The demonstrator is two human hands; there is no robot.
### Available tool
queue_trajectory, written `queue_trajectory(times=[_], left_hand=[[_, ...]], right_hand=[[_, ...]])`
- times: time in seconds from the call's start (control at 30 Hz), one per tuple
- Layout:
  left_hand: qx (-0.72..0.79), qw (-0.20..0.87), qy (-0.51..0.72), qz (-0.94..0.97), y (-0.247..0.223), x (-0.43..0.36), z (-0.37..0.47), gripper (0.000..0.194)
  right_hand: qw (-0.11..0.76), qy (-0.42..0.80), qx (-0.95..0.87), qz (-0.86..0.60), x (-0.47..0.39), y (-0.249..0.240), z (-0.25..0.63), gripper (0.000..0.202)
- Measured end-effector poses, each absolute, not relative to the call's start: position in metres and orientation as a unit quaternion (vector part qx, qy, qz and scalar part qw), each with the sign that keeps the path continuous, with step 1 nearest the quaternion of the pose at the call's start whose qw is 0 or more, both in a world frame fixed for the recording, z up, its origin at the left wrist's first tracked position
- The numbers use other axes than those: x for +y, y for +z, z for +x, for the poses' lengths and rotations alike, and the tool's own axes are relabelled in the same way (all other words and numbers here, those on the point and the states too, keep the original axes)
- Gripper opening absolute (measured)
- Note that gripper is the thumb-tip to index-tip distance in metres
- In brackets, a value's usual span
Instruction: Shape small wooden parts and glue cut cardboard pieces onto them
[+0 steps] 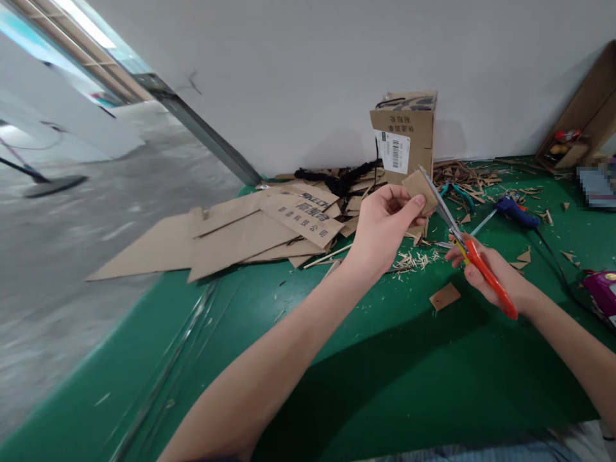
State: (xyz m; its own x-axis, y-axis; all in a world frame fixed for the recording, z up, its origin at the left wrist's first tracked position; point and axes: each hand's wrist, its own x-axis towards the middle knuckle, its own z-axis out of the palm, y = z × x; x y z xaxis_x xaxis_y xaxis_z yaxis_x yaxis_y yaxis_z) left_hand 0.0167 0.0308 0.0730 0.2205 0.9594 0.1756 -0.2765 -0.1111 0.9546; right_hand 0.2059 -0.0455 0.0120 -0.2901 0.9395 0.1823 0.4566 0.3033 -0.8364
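Note:
Between the thumb and fingers of my left hand (385, 221) is a small piece of cardboard (418, 190), held up above the table. My right hand (495, 273) grips a pair of scissors (488, 276) with orange handles. Their blades point up and left, along the right edge of the piece; I cannot tell whether they are cutting into it. Below, a small cardboard rectangle (445, 296) with a dark dot lies on the green table (385, 385). Thin pale slivers (414, 262) are scattered under my hands.
Flat cardboard sheets (240, 234) are stacked at the left, overhanging the table edge. A cardboard box (409, 138) stands against the wall. To the right lie a blue glue gun (517, 212) with a cord, teal-handled pliers (459, 194) and many cardboard scraps (466, 176).

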Motion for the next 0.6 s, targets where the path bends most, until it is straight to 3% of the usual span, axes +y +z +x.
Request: queue_trajectory(times=[0.23,0.6], left_hand=[[0.309,0.642,0.52,0.472,0.0687,0.0333,0.0186,0.022],[0.332,0.573,0.526,0.533,0.0703,0.0309,0.0153,0.02]], right_hand=[[0.339,0.328,-0.745,-0.473,-0.0479,0.0184,0.2076,0.048],[0.337,0.308,-0.746,-0.485,-0.0446,0.0119,0.2067,0.035]])
